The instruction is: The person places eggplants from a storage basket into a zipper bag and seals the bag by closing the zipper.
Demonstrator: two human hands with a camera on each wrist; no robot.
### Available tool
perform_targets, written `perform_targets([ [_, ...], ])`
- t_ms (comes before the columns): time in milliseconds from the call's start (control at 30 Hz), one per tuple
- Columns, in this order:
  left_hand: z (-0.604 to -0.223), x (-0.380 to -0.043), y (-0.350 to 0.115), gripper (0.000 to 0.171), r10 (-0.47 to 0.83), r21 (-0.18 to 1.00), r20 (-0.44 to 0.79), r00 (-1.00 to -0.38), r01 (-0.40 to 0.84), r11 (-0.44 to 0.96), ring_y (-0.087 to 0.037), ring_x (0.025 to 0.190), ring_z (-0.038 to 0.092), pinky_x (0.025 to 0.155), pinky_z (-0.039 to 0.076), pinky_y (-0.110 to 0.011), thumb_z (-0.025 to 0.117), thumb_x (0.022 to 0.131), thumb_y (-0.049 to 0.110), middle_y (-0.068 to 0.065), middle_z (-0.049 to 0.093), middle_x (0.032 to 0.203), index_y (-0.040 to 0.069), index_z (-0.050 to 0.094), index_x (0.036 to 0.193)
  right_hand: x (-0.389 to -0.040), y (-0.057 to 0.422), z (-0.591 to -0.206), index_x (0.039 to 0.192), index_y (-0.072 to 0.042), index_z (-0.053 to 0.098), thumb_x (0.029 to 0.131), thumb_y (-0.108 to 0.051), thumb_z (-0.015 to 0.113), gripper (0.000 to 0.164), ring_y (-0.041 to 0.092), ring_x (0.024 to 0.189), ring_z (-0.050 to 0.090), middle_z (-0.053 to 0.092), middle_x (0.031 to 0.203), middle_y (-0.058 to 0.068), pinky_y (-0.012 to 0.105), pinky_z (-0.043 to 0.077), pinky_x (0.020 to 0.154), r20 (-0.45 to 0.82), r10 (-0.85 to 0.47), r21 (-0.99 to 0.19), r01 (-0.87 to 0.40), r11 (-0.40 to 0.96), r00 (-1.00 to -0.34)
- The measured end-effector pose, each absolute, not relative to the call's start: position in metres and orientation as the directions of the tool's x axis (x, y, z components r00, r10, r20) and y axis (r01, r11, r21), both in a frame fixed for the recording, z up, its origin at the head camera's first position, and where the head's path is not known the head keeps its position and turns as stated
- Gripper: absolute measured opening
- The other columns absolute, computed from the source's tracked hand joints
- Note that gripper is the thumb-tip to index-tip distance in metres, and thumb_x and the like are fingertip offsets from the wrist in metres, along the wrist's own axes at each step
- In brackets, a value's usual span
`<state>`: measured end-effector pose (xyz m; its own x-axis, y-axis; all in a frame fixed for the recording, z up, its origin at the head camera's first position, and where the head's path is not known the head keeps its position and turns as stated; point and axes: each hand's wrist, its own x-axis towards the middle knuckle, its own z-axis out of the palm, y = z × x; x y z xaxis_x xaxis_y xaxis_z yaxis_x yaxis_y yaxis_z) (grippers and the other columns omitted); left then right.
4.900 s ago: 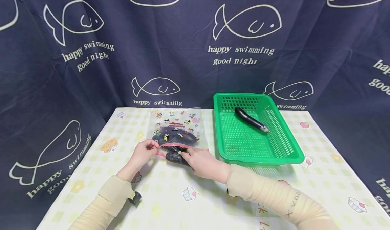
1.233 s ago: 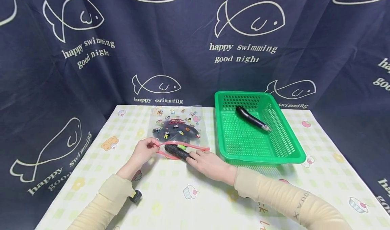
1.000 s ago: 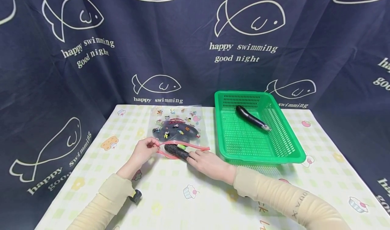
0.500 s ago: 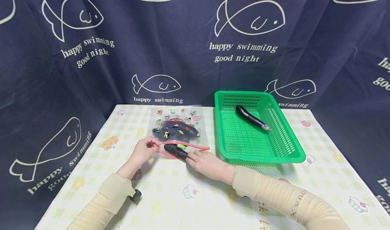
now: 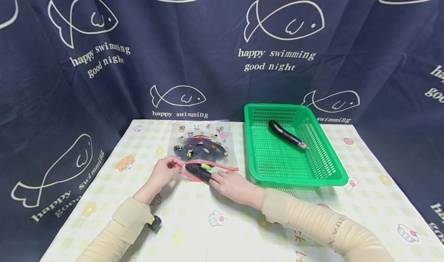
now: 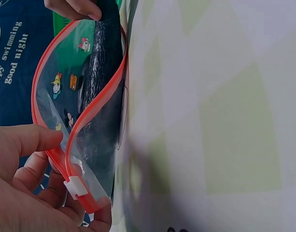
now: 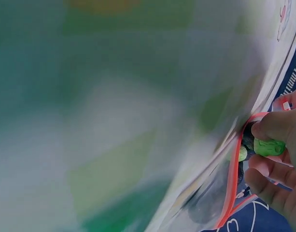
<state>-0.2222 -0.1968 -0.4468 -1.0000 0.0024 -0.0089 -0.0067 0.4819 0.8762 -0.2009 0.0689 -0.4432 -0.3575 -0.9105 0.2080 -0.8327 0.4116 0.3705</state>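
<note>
A clear zip bag (image 5: 194, 128) with cartoon prints and a red zip edge lies on the table, dark long shapes (image 5: 197, 148) inside. My left hand (image 5: 163, 174) pinches the left end of its mouth, near the white zip slider (image 6: 76, 187). My right hand (image 5: 236, 187) grips a dark eggplant (image 5: 197, 172) with wrinkled skin by its bright green end (image 7: 268, 147). The eggplant's far end is inside the parted mouth. Another pale green stem end (image 5: 206, 166) shows inside the mouth, just behind it.
A green plastic basket (image 5: 254, 150) stands right of the bag, with one glossy eggplant (image 5: 287, 135) in it. A checked, cartoon-print cloth (image 5: 187, 219) covers the table. A dark blue fish-print curtain (image 5: 215, 73) hangs behind.
Earlier, my right hand was at the mouth over dark vegetables; since then the bag's contents lie deeper. Over the last second, the gripped eggplant has slid slightly leftward into the bag. Left hand stays put.
</note>
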Motion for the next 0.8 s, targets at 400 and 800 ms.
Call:
perform_targets([
  [400, -0.449, -0.224, -0.197, 0.011, 0.004, 0.893, -0.030, -1.000, -0.025, 0.449, -0.016, 0.069, 0.056, 0.061, 0.045, -0.023, 0.063, 0.079, -0.003, -0.007, 0.064, 0.077, -0.002, 0.063, 0.090, -0.204, 0.060, -0.442, 0.110, -0.011, 0.061, 0.091, -0.011, 0.055, 0.020, 0.017, 0.092, 0.057, 0.060, 0.107, 0.002, 0.030, 0.052, 0.076, 0.188, -0.913, 0.368, -0.836, 0.407, -0.362],
  [800, -0.449, -0.224, -0.197, 0.010, 0.005, 0.891, -0.022, -1.000, -0.018, 0.453, -0.015, 0.069, 0.052, 0.061, 0.043, -0.023, 0.063, 0.079, -0.004, -0.004, 0.061, 0.075, 0.000, 0.064, 0.087, -0.207, 0.051, -0.442, 0.110, -0.010, 0.062, 0.091, -0.012, 0.055, 0.021, 0.016, 0.088, 0.057, 0.060, 0.105, 0.001, 0.028, 0.051, 0.075, 0.183, -0.911, 0.377, -0.829, 0.413, -0.371],
])
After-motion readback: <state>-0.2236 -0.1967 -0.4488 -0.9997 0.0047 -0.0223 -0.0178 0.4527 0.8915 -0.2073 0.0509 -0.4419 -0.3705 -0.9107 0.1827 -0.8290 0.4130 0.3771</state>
